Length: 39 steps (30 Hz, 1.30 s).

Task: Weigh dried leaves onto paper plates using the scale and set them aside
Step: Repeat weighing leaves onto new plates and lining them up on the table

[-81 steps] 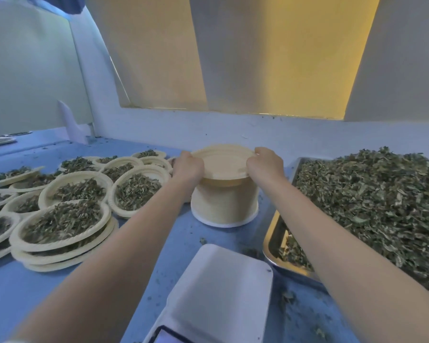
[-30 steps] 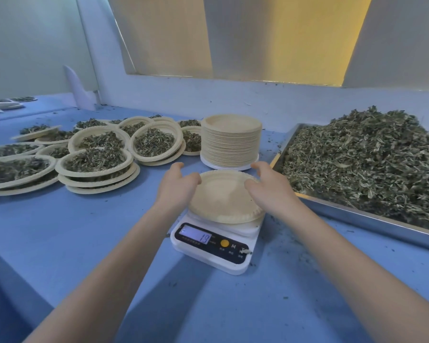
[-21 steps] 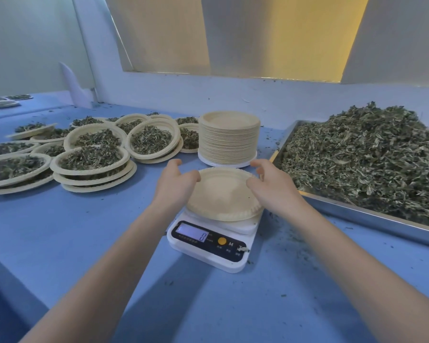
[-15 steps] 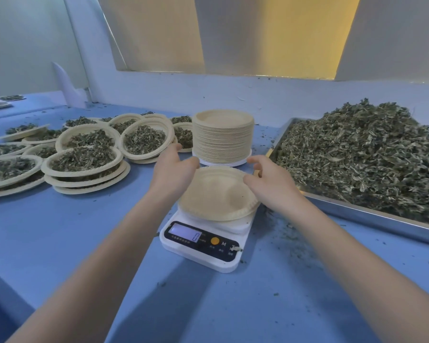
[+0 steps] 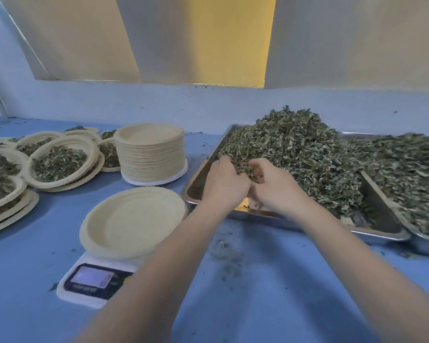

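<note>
An empty paper plate (image 5: 131, 221) rests on the white digital scale (image 5: 94, 284) at the lower left. To its right a steel tray (image 5: 258, 215) holds a big heap of dried leaves (image 5: 307, 154). My left hand (image 5: 224, 181) and my right hand (image 5: 273, 185) are side by side at the heap's near left edge, cupped around a clump of leaves between them. A tall stack of empty paper plates (image 5: 150, 154) stands behind the scale.
Several filled plates (image 5: 60, 162), some stacked, crowd the blue table's left side. A second steel tray of leaves (image 5: 411, 169) overlaps the first at the right. Leaf crumbs (image 5: 226, 253) lie scattered before the tray. A pale wall (image 5: 159, 102) closes the back.
Both hands let go of the empty plate, which stays on the scale, and moved right into the tray, closing around leaves. The view swung right.
</note>
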Motion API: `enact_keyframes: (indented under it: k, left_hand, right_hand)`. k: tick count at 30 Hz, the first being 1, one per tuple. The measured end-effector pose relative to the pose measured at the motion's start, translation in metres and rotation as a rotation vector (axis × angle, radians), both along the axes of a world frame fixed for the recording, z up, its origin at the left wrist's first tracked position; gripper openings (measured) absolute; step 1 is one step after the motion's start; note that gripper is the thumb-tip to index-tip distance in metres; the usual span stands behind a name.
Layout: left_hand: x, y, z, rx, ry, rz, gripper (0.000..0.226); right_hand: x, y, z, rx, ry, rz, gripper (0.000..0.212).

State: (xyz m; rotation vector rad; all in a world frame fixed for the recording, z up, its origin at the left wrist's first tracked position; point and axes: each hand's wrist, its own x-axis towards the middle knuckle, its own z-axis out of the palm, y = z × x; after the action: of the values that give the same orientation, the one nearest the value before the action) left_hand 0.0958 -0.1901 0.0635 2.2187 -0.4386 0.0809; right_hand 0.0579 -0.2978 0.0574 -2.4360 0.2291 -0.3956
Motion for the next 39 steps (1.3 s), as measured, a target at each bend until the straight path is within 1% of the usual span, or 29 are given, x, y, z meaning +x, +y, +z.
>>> enact_keyframes:
  k: [2, 4, 6, 8, 9, 10, 12, 14, 15, 16, 17, 18, 19, 20, 21, 22, 23, 24, 26, 27, 29, 31, 33, 35, 37, 39]
  left_hand:
    - [0.01, -0.028, -0.007, 0.102, 0.048, -0.047, 0.057]
    - [0.028, -0.045, -0.012, 0.265, 0.079, -0.021, 0.065]
    - [0.05, -0.055, -0.017, 0.468, 0.127, 0.058, 0.064]
    - [0.069, -0.059, -0.024, 0.64, 0.191, 0.123, 0.061]
    - [0.076, -0.061, -0.027, 0.698, 0.224, 0.138, 0.062]
    - [0.079, -0.064, -0.03, 0.738, 0.247, 0.141, 0.061]
    - [0.083, -0.074, -0.037, 0.769, 0.224, 0.093, 0.056]
    - [0.081, -0.087, -0.04, 0.695, 0.193, -0.086, 0.061]
    - [0.08, -0.091, -0.04, 0.591, 0.217, -0.208, 0.065]
    - [0.079, -0.092, -0.039, 0.457, 0.281, -0.297, 0.069]
    - [0.08, -0.091, -0.036, 0.334, 0.355, -0.329, 0.075]
    - [0.083, -0.088, -0.032, 0.259, 0.368, -0.306, 0.078]
    - [0.089, -0.087, -0.029, 0.23, 0.329, -0.239, 0.078]
    - [0.095, -0.086, -0.027, 0.266, 0.256, -0.149, 0.077]
    - [0.1, -0.085, -0.024, 0.366, 0.196, -0.057, 0.079]
    - [0.102, -0.086, -0.022, 0.479, 0.184, 0.007, 0.083]
    - [0.102, -0.089, -0.022, 0.556, 0.211, 0.024, 0.087]
    - [0.102, -0.092, -0.023, 0.587, 0.256, 0.006, 0.092]
    - [0.101, -0.099, -0.028, 0.526, 0.327, -0.061, 0.099]
    - [0.101, -0.103, -0.032, 0.476, 0.337, -0.095, 0.101]
    - [0.098, -0.11, -0.035, 0.441, 0.327, -0.165, 0.103]
    - [0.093, -0.114, -0.033, 0.431, 0.327, -0.217, 0.101]
    - [0.089, -0.115, -0.032, 0.374, 0.348, -0.246, 0.096]
    - [0.085, -0.112, -0.029, 0.249, 0.386, -0.257, 0.09]
    - [0.081, -0.108, -0.023, 0.137, 0.411, -0.261, 0.084]
    - [0.076, -0.103, -0.012, 0.075, 0.406, -0.263, 0.079]
  right_hand:
    - [-0.004, -0.035, -0.002, -0.115, 0.139, -0.08, 0.059]
    - [-0.007, -0.069, -0.005, -0.259, 0.29, -0.166, 0.062]
    - [-0.006, -0.099, -0.007, -0.345, 0.421, -0.247, 0.073]
    - [-0.002, -0.118, -0.009, -0.374, 0.521, -0.295, 0.082]
    - [0.002, -0.123, -0.011, -0.378, 0.548, -0.296, 0.08]
    - [0.008, -0.126, -0.014, -0.378, 0.552, -0.283, 0.074]
    - [0.021, -0.125, -0.021, -0.351, 0.514, -0.227, 0.059]
    - [0.033, -0.119, -0.026, -0.287, 0.448, -0.116, 0.055]
    - [0.038, -0.117, -0.027, -0.242, 0.409, -0.042, 0.06]
    - [0.041, -0.117, -0.026, -0.188, 0.378, 0.03, 0.068]
    - [0.041, -0.118, -0.024, -0.13, 0.356, 0.088, 0.075]
    - [0.041, -0.121, -0.021, -0.098, 0.336, 0.122, 0.08]
    - [0.041, -0.124, -0.018, -0.112, 0.31, 0.133, 0.082]
    - [0.042, -0.128, -0.016, -0.172, 0.284, 0.118, 0.085]
    - [0.044, -0.132, -0.014, -0.258, 0.276, 0.089, 0.089]
    - [0.048, -0.133, -0.012, -0.332, 0.303, 0.059, 0.096]
    - [0.051, -0.132, -0.011, -0.375, 0.358, 0.048, 0.104]
    - [0.055, -0.13, -0.012, -0.394, 0.422, 0.055, 0.112]
    - [0.064, -0.122, -0.015, -0.403, 0.495, 0.085, 0.117]
    - [0.068, -0.119, -0.016, -0.399, 0.495, 0.094, 0.115]
    - [0.072, -0.116, -0.019, -0.378, 0.462, 0.094, 0.108]
    - [0.072, -0.114, -0.022, -0.355, 0.427, 0.086, 0.107]
    - [0.07, -0.113, -0.024, -0.329, 0.379, 0.093, 0.103]
    - [0.067, -0.113, -0.023, -0.294, 0.33, 0.104, 0.09]
    - [0.063, -0.116, -0.018, -0.242, 0.279, 0.099, 0.071]
    - [0.058, -0.118, -0.011, -0.171, 0.224, 0.08, 0.058]
